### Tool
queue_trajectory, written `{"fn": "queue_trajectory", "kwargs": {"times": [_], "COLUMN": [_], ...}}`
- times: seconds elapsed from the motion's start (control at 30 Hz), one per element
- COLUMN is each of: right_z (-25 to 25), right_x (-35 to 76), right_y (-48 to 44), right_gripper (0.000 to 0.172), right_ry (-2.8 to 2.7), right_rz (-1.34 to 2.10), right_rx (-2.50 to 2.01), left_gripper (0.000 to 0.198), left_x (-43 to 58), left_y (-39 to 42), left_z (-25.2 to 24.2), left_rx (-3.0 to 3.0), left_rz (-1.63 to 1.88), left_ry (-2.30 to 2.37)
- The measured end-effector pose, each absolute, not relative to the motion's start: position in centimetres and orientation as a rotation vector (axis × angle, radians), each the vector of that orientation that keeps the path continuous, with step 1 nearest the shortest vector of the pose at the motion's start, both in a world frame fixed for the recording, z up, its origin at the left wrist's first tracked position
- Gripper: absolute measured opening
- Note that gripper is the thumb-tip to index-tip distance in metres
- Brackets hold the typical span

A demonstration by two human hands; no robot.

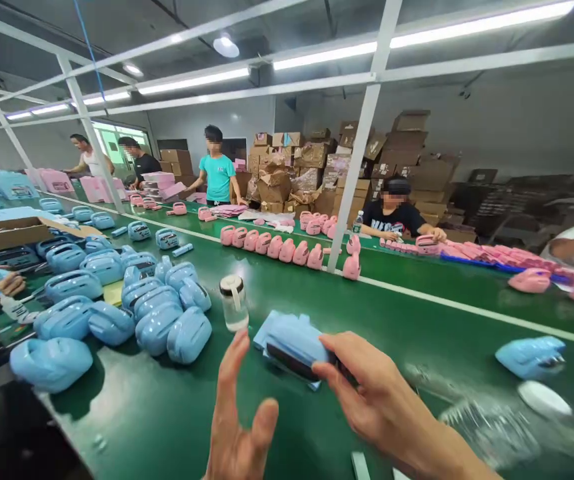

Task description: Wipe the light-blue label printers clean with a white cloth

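Head view, one entry.

Item: a pale-blue plastic piece (pixel 291 339), flat, with a black band along its near edge. Its full outline is hidden in part by my fingers. Location: over the green tabletop (pixel 431 320), directly in front of me, between my two hands; I cannot tell whether it touches the surface.

My right hand (pixel 374 390): fingers and thumb closed in a pinch on the right end of the piece. My left hand (pixel 239 413): spread, fingers pointing up, just beside the piece and apart from it.

Nearby: a clear bottle with a white band (pixel 233 308), upright, beyond my left hand. To its left, a heap of pale-blue moulded cases (pixel 154 313). To the right, a single pale-blue moulded case (pixel 531 357), a white oval piece (pixel 544 399) and a blurred clear plastic bag (pixel 491 427).

Farther along: a row of pink moulded cases (pixel 277 252), a person in a teal shirt (pixel 218 177), a seated person in a black shirt (pixel 394 219), and stacked cardboard boxes (pixel 317 167). At the left edge, a co-worker's hand (pixel 9 285).
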State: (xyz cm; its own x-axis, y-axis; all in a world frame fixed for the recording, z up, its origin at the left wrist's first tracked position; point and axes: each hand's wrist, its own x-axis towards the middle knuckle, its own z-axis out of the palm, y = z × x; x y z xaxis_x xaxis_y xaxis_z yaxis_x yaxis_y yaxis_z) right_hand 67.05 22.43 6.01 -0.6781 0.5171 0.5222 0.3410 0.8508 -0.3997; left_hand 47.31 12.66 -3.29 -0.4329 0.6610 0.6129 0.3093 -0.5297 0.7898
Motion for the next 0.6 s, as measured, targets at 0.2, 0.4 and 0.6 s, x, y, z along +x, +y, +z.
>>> {"fn": "queue_trajectory", "kwargs": {"times": [0.2, 0.4, 0.6], "right_z": [4.5, 0.5, -3.4], "right_x": [77.2, 84.6, 87.3], "right_y": [12.5, 9.4, 8.2], "right_gripper": [0.008, 0.031, 0.029], "right_ry": [-2.401, -2.177, -1.97], "right_rz": [0.566, 0.862, 0.94], "right_rx": [-0.529, -0.599, -0.59], "left_gripper": [0.028, 0.032, 0.047], "left_x": [55.3, 62.1, 66.0], "left_y": [8.6, 3.9, 2.6], "left_z": [-2.5, -4.7, -4.0], "left_rx": [1.558, 1.378, 1.224], "left_rz": [1.662, 1.614, 1.476], "left_ry": [1.067, 1.147, 1.367]}}
